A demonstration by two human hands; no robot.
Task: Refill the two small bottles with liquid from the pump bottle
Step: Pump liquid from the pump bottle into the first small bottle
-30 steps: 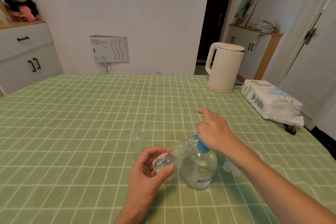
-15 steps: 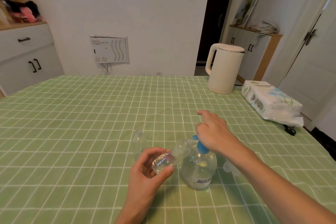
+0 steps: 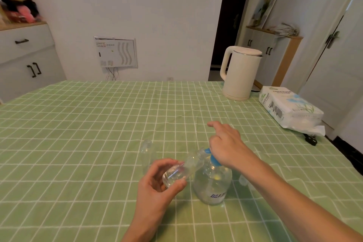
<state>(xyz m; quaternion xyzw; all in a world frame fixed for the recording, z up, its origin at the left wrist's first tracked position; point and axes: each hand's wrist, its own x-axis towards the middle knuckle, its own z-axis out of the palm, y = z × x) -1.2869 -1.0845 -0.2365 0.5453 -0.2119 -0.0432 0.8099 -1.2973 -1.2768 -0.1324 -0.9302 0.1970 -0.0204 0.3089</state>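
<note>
Small clear plastic bottle [image 3: 182, 171] is lying tilted in the air above the counter [image 3: 78, 133], just left of the pump bottle. Its long axis is running from lower left to upper right: round base facing the camera, neck pointing away and right, and the mouth meeting the spout of the blue pump head [image 3: 211, 158]. Left hand [image 3: 157, 188] is gripping the base end, with fingers curling round one side and the thumb round the other. Right hand [image 3: 225, 143] is sitting on top of the pump head, with its middle fingers curling down over it and the index finger sticking out straight and forward. It is covering most of the pump, so only the collar and spout tip are showing.

Squat clear pump bottle with blue lettering [image 3: 213, 184] is standing upright on the counter, right beside the held bottle. Second small clear bottle [image 3: 146, 153] is standing upright just behind the left hand, uncapped and very faint against the cloth. Small whitish pieces [image 3: 244, 180] right of the pump bottle are half hidden by the forearm; I cannot tell what they are. Glints are showing inside the held bottle's base, but I cannot tell the liquid level.

Green cloth with a white grid, slightly wrinkled, is covering the counter. Cream smooth kettle [image 3: 240, 74] and white soft tissue pack [image 3: 288, 108] are sitting at the far right, well apart from the bottles.
</note>
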